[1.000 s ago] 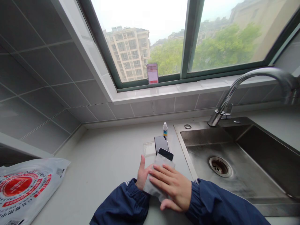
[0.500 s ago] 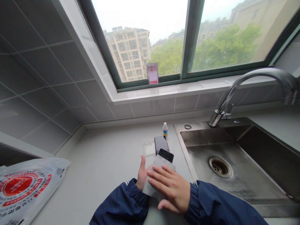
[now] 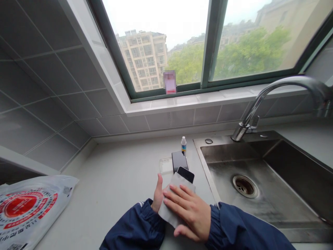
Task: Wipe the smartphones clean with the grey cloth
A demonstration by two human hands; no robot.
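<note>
The right hand (image 3: 191,211) has slid slightly lower, fingers spread flat pressing the pale grey cleaning cloth (image 3: 173,198) on the dark smartphone (image 3: 185,173), which the left hand (image 3: 158,194) cups above the counter; wiping continues

A small dropper bottle (image 3: 183,143) stood on the table (image 3: 117,173) beyond the hands, with a dark phone (image 3: 179,160) and a clear phone case (image 3: 165,165) lying nearer them. Right of the hands lay a steel sink (image 3: 270,180) under a curved faucet (image 3: 262,100). Far left lay a printed plastic bag (image 3: 28,208).
</note>
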